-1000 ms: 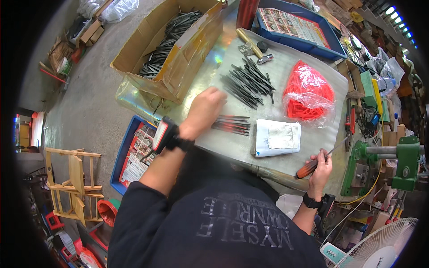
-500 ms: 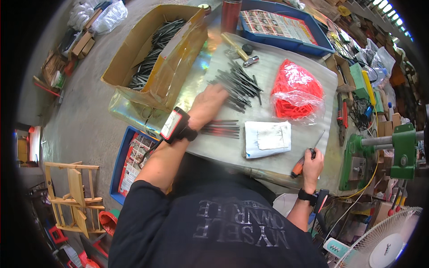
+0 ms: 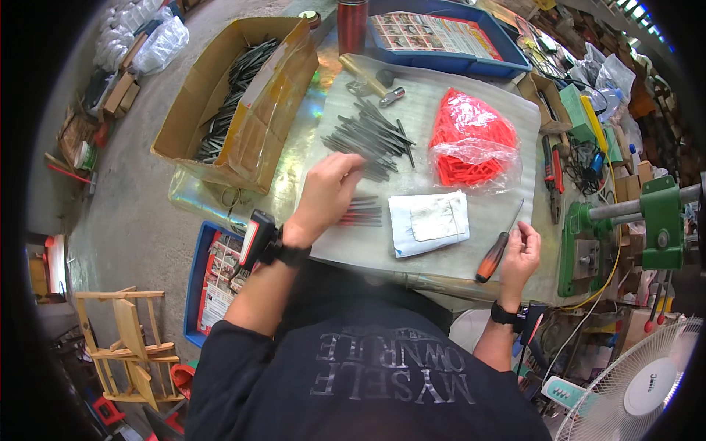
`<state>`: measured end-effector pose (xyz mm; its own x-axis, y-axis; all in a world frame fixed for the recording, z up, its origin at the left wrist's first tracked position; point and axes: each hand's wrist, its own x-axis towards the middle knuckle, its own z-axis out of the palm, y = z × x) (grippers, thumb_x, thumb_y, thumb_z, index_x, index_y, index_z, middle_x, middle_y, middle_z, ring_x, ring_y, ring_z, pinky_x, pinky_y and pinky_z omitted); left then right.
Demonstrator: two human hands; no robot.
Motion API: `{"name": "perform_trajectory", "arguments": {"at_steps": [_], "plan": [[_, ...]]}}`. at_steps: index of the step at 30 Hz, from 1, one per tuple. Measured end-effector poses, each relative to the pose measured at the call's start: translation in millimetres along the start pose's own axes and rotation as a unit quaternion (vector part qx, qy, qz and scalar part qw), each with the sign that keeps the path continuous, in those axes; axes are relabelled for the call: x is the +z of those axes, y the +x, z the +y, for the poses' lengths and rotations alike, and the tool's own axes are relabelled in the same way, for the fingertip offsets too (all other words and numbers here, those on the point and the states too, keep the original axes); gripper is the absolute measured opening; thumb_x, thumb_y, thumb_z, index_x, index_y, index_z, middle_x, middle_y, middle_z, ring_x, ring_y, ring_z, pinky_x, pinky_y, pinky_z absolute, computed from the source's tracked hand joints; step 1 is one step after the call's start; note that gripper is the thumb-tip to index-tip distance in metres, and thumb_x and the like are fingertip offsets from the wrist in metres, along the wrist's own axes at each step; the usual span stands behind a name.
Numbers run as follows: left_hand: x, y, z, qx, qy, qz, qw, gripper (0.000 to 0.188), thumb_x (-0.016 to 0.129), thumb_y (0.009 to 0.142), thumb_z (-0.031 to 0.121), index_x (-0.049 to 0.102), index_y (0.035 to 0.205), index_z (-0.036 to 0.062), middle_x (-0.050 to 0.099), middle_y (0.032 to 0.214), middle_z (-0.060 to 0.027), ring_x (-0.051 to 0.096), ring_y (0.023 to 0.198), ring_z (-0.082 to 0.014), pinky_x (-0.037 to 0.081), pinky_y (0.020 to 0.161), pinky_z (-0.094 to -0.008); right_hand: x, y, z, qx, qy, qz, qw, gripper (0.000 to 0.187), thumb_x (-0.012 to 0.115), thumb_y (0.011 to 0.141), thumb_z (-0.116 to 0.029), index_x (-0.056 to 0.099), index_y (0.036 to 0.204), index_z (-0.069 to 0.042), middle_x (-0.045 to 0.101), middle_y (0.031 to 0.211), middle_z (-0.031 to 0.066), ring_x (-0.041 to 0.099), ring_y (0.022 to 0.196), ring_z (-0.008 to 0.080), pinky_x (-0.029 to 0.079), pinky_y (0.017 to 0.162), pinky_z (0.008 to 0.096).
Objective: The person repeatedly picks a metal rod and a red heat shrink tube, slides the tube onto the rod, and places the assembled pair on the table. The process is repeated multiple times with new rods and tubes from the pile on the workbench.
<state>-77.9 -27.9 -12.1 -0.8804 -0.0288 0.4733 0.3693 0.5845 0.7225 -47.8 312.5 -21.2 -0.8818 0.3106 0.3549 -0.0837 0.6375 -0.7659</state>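
My left hand (image 3: 323,197) is at the near edge of a loose pile of thin black strips (image 3: 368,136). Its fingers are bent and pressed together; whatever lies between them is hidden. Just beneath that hand, a row of dark and red-tipped strips (image 3: 362,212) lies side by side, partly covered by it. On the right, my right hand (image 3: 521,257) has loosely curled fingers, apart and holding nothing. Right beside it a screwdriver (image 3: 493,256) with an orange and black handle rests on the pale mat. A folded white paper packet (image 3: 430,223) sits between the hands.
An open cardboard box (image 3: 254,136) of black strips stands at left. Beyond the pile lie a hammer (image 3: 375,81) and a clear bag of red pieces (image 3: 474,140). Pliers (image 3: 553,176), a green vise-like machine (image 3: 581,253), a blue tray (image 3: 448,62) and a red cylinder (image 3: 352,28) surround the mat.
My left hand has drawn back a little from the black pile toward me. My right hand has come off the screwdriver handle, leaving it lying on the mat. The view has shifted slightly.
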Motion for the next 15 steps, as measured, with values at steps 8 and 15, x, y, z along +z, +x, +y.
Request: {"name": "perform_trajectory", "arguments": {"at_steps": [8,15], "plan": [[13,-17,58,-0.254,-0.485,-0.076,0.833,0.017,0.064,0.084,0.002,0.058,0.100,0.0008,0.062,0.083,-0.0020,0.057,0.068,-0.0068,0.047,0.059,-0.0207,42,-22,-76,-0.066,0.174,-0.327,0.926,0.019,0.054,0.085,-0.006,0.061,0.100,0.003,0.061,0.088,0.0132,0.059,0.079,0.0202,0.047,0.072,0.0291],[13,-27,69,-0.252,-0.476,-0.096,0.837,0.013,0.061,0.088,0.006,0.059,0.100,0.0000,0.065,0.089,-0.0079,0.059,0.066,-0.0103,0.049,0.058,-0.0224,48,-21,-87,-0.043,0.220,-0.393,0.892,0.016,0.057,0.092,-0.013,0.060,0.093,0.003,0.058,0.072,0.0039,0.052,0.064,0.0106,0.044,0.060,0.0242]]}}
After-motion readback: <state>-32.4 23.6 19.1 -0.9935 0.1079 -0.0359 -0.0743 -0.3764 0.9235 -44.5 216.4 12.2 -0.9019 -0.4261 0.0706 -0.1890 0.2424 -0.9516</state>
